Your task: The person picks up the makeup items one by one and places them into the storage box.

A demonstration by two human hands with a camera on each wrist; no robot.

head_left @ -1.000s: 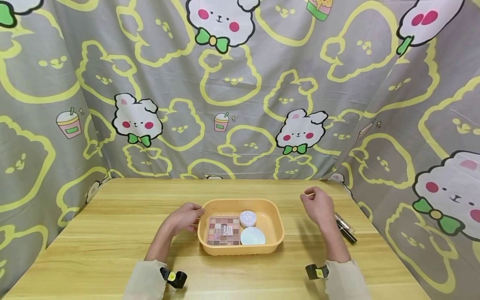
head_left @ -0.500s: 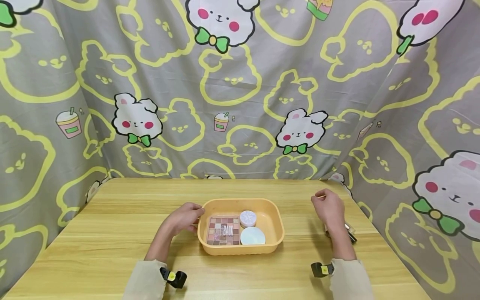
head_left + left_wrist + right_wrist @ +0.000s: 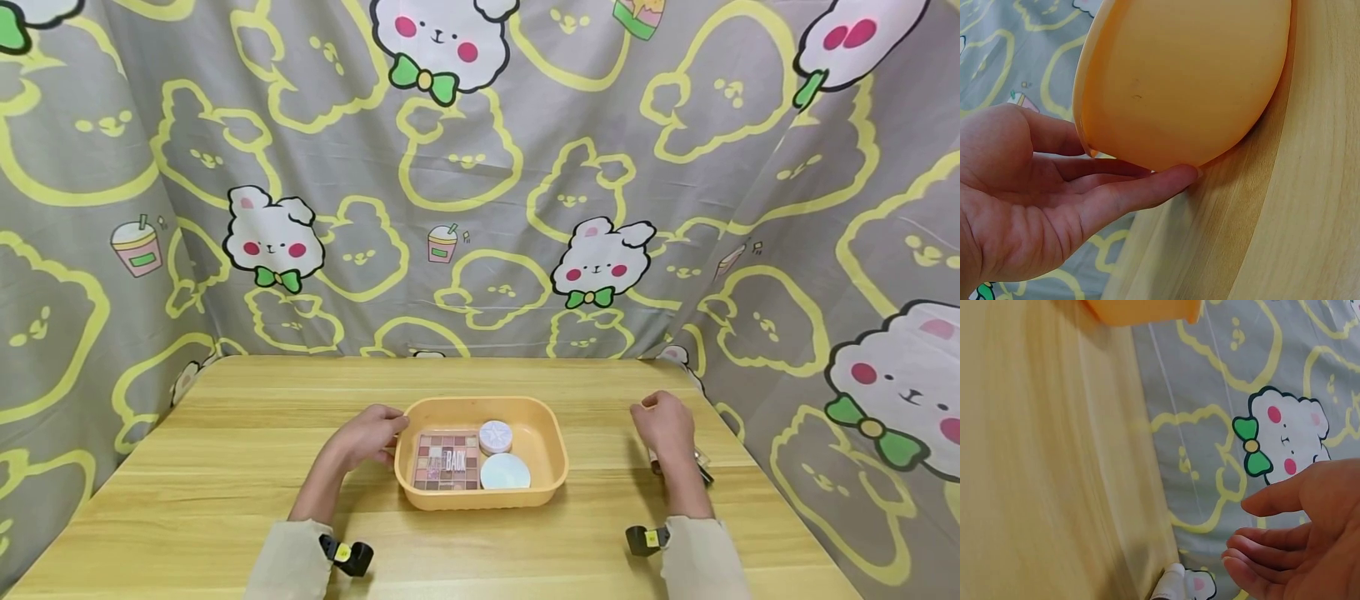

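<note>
The left end of a yellow-orange, rounded rectangular plastic basin (image 3: 480, 500) is gripped at its rim and outer wall by the left hand (image 3: 371, 437). The basin is set on a pale wood-grain table (image 3: 225, 467). Inside it, at its left, a square eyeshadow palette (image 3: 442, 477) with a grid of pink, brown and beige pans is held; "BACK" can be read on its cover, while the lettering before that is unclear. Just right of the palette, a small round lilac-white case (image 3: 496, 436) marked with a star is seen toward the basin's far side, and a larger pale, flat round compact (image 3: 506, 473) toward its near side. Well to the basin's right, nothing is held by the right hand (image 3: 666, 425), its fingers loosely bent and parted from the thumb. Beside that hand, slim cosmetic tubes (image 3: 707, 475) are partly hidden; a white cap (image 3: 1175, 569) is shown from the right wrist.
</note>
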